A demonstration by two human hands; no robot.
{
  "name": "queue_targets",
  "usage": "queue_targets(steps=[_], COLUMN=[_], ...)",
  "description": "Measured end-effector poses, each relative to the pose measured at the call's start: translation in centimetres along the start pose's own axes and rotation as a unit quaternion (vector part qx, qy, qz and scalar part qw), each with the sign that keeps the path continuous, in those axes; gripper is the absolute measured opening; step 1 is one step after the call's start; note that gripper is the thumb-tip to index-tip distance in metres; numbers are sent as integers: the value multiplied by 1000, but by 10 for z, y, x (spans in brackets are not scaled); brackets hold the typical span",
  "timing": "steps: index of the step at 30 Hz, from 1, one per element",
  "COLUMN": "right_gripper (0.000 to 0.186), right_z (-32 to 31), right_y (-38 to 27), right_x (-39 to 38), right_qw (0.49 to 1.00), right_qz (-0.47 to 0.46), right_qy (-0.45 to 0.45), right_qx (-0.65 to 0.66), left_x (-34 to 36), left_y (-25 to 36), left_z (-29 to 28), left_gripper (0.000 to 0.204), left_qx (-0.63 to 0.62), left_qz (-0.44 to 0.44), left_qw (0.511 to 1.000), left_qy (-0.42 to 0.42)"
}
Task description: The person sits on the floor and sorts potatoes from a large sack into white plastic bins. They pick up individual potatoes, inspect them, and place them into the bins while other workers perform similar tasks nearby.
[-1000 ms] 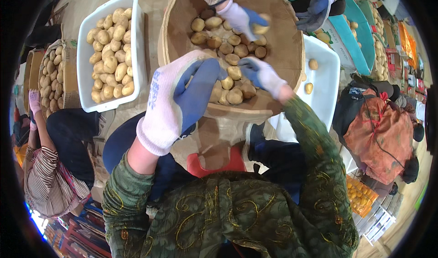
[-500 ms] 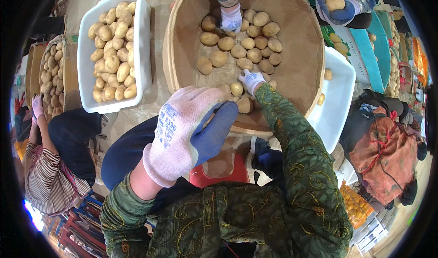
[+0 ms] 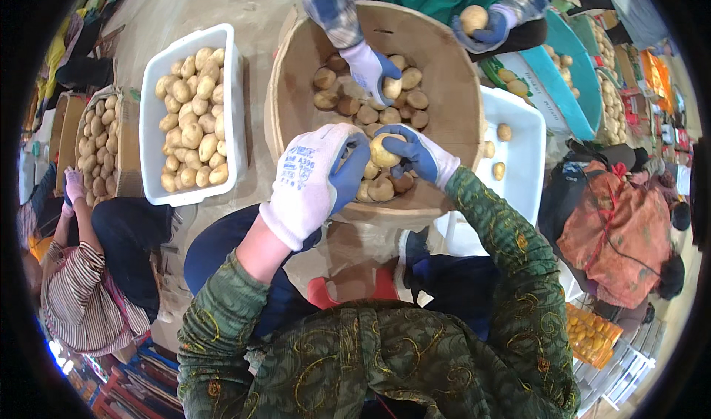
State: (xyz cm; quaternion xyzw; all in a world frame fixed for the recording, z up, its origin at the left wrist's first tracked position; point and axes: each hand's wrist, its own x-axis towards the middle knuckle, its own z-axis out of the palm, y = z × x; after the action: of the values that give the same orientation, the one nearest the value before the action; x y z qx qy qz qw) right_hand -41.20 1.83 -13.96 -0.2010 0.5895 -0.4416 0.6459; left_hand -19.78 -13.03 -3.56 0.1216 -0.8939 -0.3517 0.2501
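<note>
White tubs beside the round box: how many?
2. One tub is left of the round box, heaped with potatoes; the other tub is on its right, partly hidden by the round box and right sleeve. More may be hidden.

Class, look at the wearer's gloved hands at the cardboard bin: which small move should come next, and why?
Probably a slight turn of the potato in the right hand: the glove covers part of its skin, so turning would show more. The left hand, curled close by, might steady it, though whether it already holds something is hidden.
</note>
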Motion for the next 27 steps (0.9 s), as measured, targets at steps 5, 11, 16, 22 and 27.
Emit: queue_targets(steps=[5, 11, 16, 22, 27], right_gripper=[39, 49, 47, 49, 50], right_z=[32, 82, 92, 87, 77], right_y=[6, 12, 12, 27, 43], right_x=[-65, -128, -138, -141, -126], right_qw=[975, 947, 913, 887, 972], right_qz=[-61, -159, -141, -106, -197], right_qy=[15, 76, 53, 8, 115], right_qx=[214, 269, 378, 450, 63], left_x=[0, 0, 5, 3, 15], left_y=[19, 52, 60, 41, 23], left_z=[22, 42, 46, 53, 61], left_gripper=[58, 66, 55, 31, 18], left_qx=[-20, -25, 17, -43, -164], left_qz=[-15, 14, 34, 59, -55], left_qw=[991, 984, 983, 991, 971], left_qy=[-131, -178, -180, -116, -167])
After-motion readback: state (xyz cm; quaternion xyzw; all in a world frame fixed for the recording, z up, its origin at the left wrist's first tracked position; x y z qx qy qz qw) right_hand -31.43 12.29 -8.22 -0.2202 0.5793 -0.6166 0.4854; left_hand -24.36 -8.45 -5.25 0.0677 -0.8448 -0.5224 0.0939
